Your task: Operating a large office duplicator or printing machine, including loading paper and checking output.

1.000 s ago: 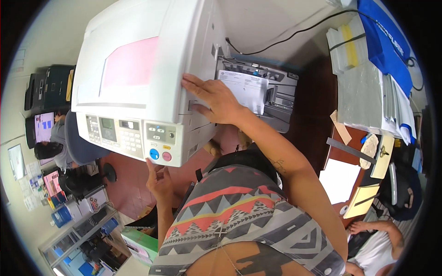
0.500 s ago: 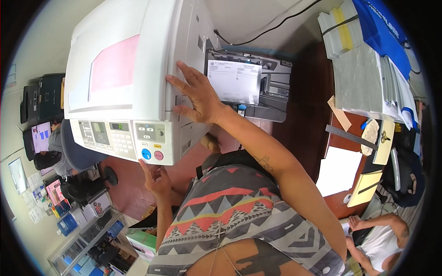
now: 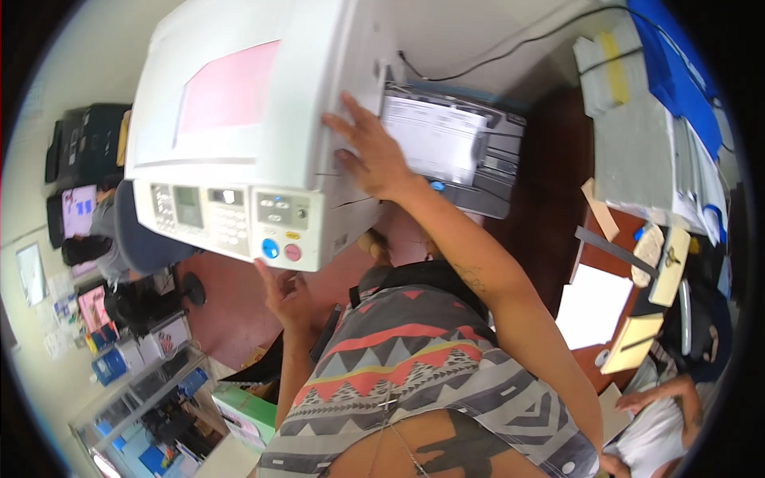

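A large white copier or duplicator (image 3: 303, 88) fills the upper left, its control panel (image 3: 231, 219) facing me. The panel has a round blue button (image 3: 271, 248), a pink button (image 3: 292, 252) and small displays. My left hand (image 3: 288, 301) is at the panel's lower edge, index finger stretched up just below the blue button, other fingers loosely bent; nothing shows in it. My right hand (image 3: 370, 155) rests with spread fingers on the machine's right upper edge. Beyond it, printed paper (image 3: 434, 137) lies in the dark output tray (image 3: 498, 167). A pink sheet (image 3: 231, 88) lies on the top.
Wrapped paper reams (image 3: 633, 135) are stacked at the right, beside a brown table with white paper (image 3: 594, 307) and a metal ruler (image 3: 613, 251). A black cable (image 3: 510, 56) runs along the wall. One person (image 3: 119, 235) sits at left; another (image 3: 669, 414) is at lower right.
The whole view has shifted, so the machine and table sit further right, with some blur. Both hands keep nearly the same places on the machine. The person at lower right has moved an arm.
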`<state>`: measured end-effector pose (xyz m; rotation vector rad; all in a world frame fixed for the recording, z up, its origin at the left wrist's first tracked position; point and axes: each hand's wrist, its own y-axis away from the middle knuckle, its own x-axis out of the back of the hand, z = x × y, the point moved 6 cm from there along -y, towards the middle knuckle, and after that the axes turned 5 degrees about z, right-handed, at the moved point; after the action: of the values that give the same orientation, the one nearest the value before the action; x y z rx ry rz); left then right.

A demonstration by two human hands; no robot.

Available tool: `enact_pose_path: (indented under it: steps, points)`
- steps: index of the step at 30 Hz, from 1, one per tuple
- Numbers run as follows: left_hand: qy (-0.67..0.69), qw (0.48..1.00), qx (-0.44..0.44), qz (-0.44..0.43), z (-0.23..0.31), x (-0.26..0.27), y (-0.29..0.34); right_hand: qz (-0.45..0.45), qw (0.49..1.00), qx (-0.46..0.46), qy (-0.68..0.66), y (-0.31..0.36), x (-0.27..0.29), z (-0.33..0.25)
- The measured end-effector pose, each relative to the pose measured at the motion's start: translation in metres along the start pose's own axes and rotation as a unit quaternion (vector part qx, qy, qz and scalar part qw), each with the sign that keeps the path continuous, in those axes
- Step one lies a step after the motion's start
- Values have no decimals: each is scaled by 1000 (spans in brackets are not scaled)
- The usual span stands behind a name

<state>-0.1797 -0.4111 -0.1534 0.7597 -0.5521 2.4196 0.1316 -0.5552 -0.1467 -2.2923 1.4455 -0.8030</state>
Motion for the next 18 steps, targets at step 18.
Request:
enact_pose_path:
  steps: [18]
  points:
    - [6,999,-45,0,9,-11,0,-21,999,31,5,-3,5,-6]
